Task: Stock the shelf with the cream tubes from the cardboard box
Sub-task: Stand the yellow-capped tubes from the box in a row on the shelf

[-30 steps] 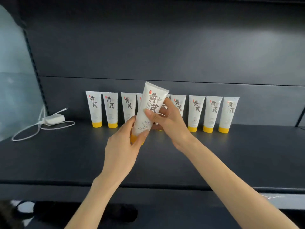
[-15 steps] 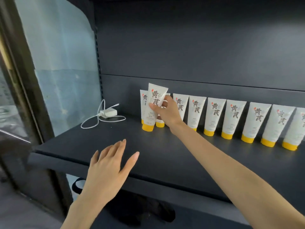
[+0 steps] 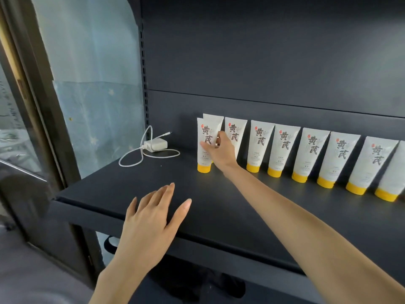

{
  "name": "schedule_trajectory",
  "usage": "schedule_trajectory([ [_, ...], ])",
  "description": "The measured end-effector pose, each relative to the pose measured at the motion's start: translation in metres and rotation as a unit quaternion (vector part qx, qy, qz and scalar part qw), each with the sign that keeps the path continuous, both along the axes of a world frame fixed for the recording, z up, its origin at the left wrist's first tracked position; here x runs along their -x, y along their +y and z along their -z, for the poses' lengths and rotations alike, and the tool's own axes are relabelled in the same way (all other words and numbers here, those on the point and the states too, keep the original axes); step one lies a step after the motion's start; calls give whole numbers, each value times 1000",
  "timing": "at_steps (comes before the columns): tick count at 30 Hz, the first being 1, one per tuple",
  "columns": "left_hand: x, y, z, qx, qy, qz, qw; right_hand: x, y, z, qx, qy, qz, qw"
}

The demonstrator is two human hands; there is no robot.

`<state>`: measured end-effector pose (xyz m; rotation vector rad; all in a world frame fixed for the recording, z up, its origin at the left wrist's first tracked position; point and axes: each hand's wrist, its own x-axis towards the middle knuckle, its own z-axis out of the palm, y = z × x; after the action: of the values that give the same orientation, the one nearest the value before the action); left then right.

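Right hand (image 3: 220, 150) pinches a tube (image 3: 205, 148) standing at the left end of the row (image 3: 285, 145), left hand (image 3: 151, 218) spread empty, box unseen, so what's left is anyone's guess

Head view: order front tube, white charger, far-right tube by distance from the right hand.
1. Front tube: gripped by the right hand, row's left end.
2. White charger: left of it, near the back.
3. Far-right tube: frame's right edge.

A pale blue wall (image 3: 94, 73) adjoins the dark back panel (image 3: 263, 51).
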<state>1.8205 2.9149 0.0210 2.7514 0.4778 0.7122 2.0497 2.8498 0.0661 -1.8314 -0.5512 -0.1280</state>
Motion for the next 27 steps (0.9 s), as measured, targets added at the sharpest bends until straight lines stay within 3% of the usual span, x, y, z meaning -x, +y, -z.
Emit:
schedule_trajectory([
  [6, -11, -2, -4, -19, -3, 1, 1000, -4, -2, 29, 85, 16, -9, 996],
  [19, -28, 0, -6, -23, 3, 10, 1000, -9, 5, 33, 84, 7, 17, 996],
  [27, -44, -7, -16, -9, 4, 44, 999, 10, -21, 27, 77, 54, -2, 996],
])
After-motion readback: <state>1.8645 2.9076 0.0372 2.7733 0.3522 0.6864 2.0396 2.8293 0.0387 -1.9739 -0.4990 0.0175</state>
